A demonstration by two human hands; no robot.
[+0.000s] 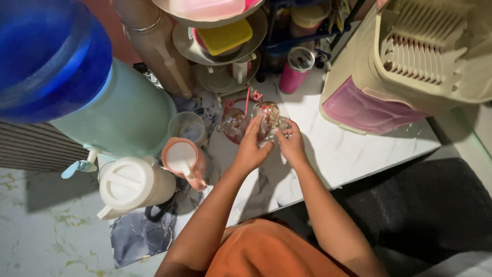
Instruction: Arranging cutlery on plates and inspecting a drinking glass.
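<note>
No signs or screens in view. One possible label: a dark band around the small white cup [239, 68] on the lowest round tray of the tiered rack, just behind the marble surface [348, 154]; too small to make out. No clear packages.

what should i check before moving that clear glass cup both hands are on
1. Left hand on the clear glass cup: ok, fingers touch its side.
2. Right hand on it: ok.
3. Cup upright: cannot tell.
4. Second glass cup close beside it on the left: not ok, little room.
5. Pink straw stands between the cups: not ok.
6. Marble counter bare to the right: ok.
</note>
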